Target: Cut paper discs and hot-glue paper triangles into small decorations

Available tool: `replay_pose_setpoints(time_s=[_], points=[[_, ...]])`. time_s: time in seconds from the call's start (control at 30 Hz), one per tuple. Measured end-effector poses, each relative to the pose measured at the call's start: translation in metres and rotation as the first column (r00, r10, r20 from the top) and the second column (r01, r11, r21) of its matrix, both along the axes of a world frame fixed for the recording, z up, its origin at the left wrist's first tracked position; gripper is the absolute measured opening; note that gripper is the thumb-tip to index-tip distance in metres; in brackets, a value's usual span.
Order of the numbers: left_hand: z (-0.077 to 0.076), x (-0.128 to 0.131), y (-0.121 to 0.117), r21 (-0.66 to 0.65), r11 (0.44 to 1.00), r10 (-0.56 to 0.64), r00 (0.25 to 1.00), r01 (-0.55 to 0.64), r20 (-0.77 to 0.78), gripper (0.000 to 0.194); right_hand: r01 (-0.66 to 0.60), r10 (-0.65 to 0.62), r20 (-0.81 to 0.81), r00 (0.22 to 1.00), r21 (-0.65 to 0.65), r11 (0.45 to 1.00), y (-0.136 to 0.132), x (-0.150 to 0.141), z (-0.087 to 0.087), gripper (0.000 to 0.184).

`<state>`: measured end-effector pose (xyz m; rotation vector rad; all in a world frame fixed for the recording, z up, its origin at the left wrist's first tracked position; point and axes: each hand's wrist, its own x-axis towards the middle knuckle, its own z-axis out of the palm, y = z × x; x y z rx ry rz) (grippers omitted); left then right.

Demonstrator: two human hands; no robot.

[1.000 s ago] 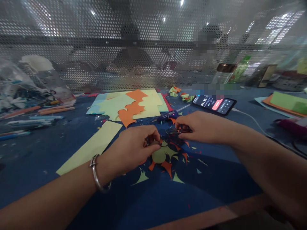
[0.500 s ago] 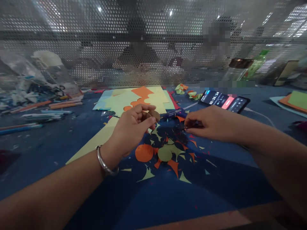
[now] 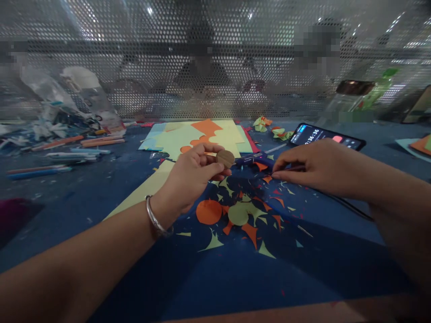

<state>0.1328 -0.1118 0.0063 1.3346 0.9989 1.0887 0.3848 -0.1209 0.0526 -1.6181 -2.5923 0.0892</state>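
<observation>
My left hand (image 3: 198,170) pinches a small round brown disc (image 3: 225,159) between thumb and fingers, its flat face towards me. To the right, my right hand (image 3: 310,163) is closed in a pinch low over the table; a thin dark thing shows between its fingers, its kind unclear. Between the hands lies a dark blue glue gun (image 3: 251,158), partly hidden. Below them are an orange paper circle (image 3: 209,211) and a pale green paper circle (image 3: 238,214), flat on the blue table (image 3: 161,282) among several cut scraps.
Coloured paper sheets (image 3: 205,127) are stacked behind my left hand. A phone (image 3: 325,136) lies behind my right hand, and a black cable (image 3: 352,207) runs beside that wrist. Pens (image 3: 40,170) and bottles stand or lie at the sides. A perforated metal screen (image 3: 151,85) closes the back.
The view has shifted slightly left, so things sit further right. The brown disc now shows more fully in my left hand. My right hand stays pinched.
</observation>
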Motion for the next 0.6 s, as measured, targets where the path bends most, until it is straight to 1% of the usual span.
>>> replay_pose_setpoints(time_s=[0.07, 0.13, 0.2, 0.27, 0.33, 0.4, 0.47, 0.53, 0.6], points=[[0.000, -0.001, 0.000, 0.008, 1.000, -0.016, 0.999, 0.016, -0.029, 0.028, -0.016, 0.016, 0.021, 1.000, -0.011, 1.000, -0.001, -0.001, 0.000, 0.027], [0.001, -0.002, 0.000, 0.055, 0.998, -0.010, 0.992, 0.017, -0.126, 0.022, -0.019, 0.019, 0.037, 0.999, -0.015, 1.000, -0.001, -0.002, 0.000, 0.027], [0.002, -0.005, 0.000, 0.146, 0.989, 0.014, 0.969, 0.023, -0.248, 0.016, -0.023, 0.023, 0.039, 0.999, -0.015, 1.000, -0.002, -0.002, 0.000, 0.027], [0.004, -0.008, 0.001, 0.255, 0.966, 0.051, 0.938, 0.041, -0.343, 0.013, -0.027, 0.027, 0.027, 0.999, -0.011, 1.000, -0.002, -0.002, 0.001, 0.027], [0.005, -0.012, 0.001, 0.331, 0.941, 0.079, 0.901, 0.075, -0.428, 0.011, -0.028, 0.028, 0.011, 1.000, 0.000, 1.000, -0.002, -0.001, 0.001, 0.026], [0.007, -0.015, 0.003, 0.361, 0.925, 0.094, 0.852, 0.116, -0.515, 0.010, -0.015, 0.016, -0.010, 1.000, 0.023, 1.000, -0.002, -0.001, 0.002, 0.026], [0.009, -0.019, 0.005, 0.361, 0.922, 0.099, 0.813, 0.142, -0.574, 0.012, 0.003, -0.002, -0.031, 1.000, 0.027, 1.000, -0.003, -0.001, 0.003, 0.028], [0.010, -0.024, 0.008, 0.370, 0.921, 0.135, 0.788, 0.123, -0.600, 0.015, 0.024, -0.022, -0.056, 0.998, 0.025, 0.999, -0.003, 0.000, 0.004, 0.031], [0.011, -0.028, 0.013, 0.367, 0.924, 0.166, 0.749, 0.110, -0.642, 0.022, 0.040, -0.037, -0.088, 0.995, 0.029, 0.999, -0.003, 0.001, 0.003, 0.030]])
